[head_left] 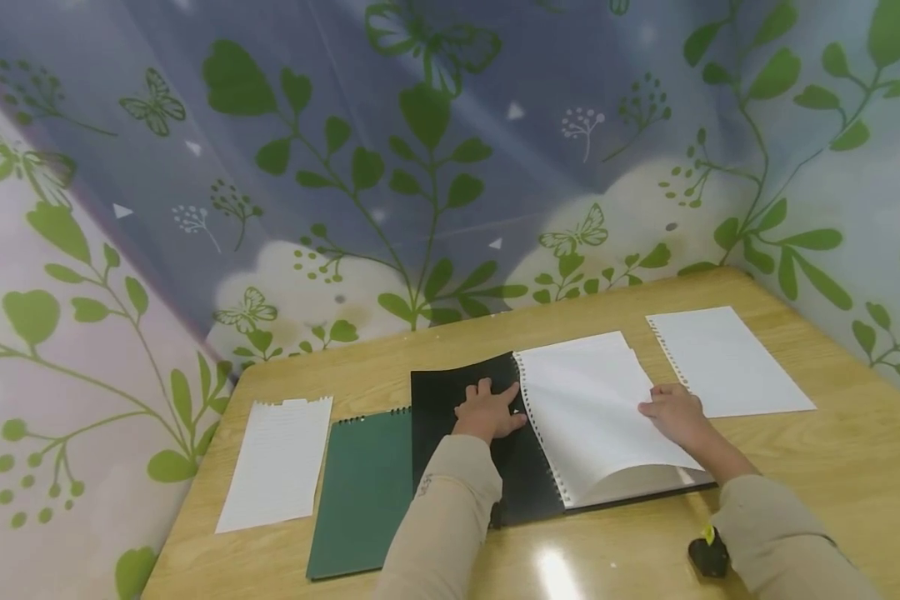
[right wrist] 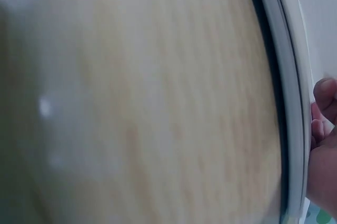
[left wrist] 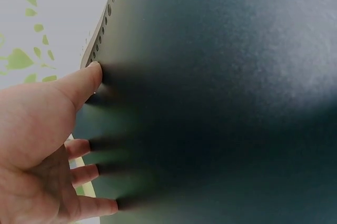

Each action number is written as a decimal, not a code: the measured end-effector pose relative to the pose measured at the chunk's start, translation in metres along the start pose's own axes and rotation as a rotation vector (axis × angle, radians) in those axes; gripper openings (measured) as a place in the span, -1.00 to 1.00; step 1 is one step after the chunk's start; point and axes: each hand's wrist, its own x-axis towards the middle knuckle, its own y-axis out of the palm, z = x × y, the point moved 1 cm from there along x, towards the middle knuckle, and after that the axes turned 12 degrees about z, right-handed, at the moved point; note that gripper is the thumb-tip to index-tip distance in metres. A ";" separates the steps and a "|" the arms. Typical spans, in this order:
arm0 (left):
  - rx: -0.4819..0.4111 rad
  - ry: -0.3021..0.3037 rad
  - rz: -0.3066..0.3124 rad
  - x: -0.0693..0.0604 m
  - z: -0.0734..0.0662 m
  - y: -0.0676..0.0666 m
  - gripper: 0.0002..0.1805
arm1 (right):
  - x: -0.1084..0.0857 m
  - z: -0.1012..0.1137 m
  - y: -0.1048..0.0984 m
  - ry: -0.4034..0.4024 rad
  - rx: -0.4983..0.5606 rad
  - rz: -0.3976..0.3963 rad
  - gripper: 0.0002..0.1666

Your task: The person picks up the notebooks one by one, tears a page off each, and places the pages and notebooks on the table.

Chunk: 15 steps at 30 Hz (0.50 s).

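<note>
A notebook lies open on the table, its black cover turned to the left and its white page on the right, with a row of binding holes between them. My left hand rests on the black cover with its fingers spread, close to the binding; the left wrist view shows its thumb and fingertips against the dark cover. At the page's right edge, my right hand pinches the paper. The page's lower part bows upward. In the right wrist view, only part of the right hand shows, beside the notebook's edge.
Left of the notebook lies a green spiral notepad, partly under the black cover. Further left is a torn-edged lined sheet. A loose white sheet with punched holes lies at right. Near my right sleeve sits a small black object with yellow on it.
</note>
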 end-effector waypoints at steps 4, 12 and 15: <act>-0.004 0.001 0.003 -0.001 0.000 0.000 -0.37 | -0.001 0.000 0.000 0.009 0.023 0.023 -0.34; 0.001 0.001 0.004 -0.001 0.000 -0.001 -0.37 | -0.002 -0.001 -0.004 0.054 0.100 0.026 -0.31; 0.004 0.007 0.005 -0.001 -0.001 0.000 -0.36 | -0.003 -0.006 -0.007 0.032 0.115 0.053 -0.33</act>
